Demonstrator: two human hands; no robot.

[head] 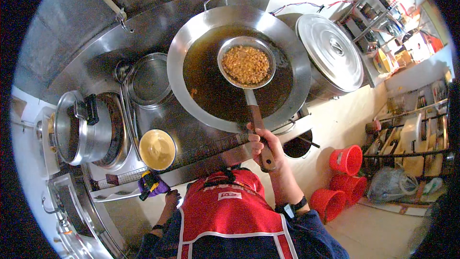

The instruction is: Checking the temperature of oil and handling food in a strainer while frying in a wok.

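Observation:
My right hand [267, 144] grips the brown handle of a round metal strainer ladle [250, 97]. The ladle's bowl is filled with golden-brown fried bits [247, 65], possibly minced food. Beneath it, dark brown oil or liquid [205, 90] lies in a wide steel wok [219, 120]; a few crumbs float at its left. My left hand [173, 198] is low beside the counter's front edge, by a purple and yellow cloth item [154, 183]. Whether its fingers hold that item is unclear. A cream-coloured bowl [157, 150] stands on the counter above it.
Left of the wok are a round metal pan [150, 81], long-handled ladles [125, 97] and a steel pot [82, 129]. A large lidded pot [330, 52] stands to the right. Red buckets [345, 160] and a crowded rack [406, 151] are farther right.

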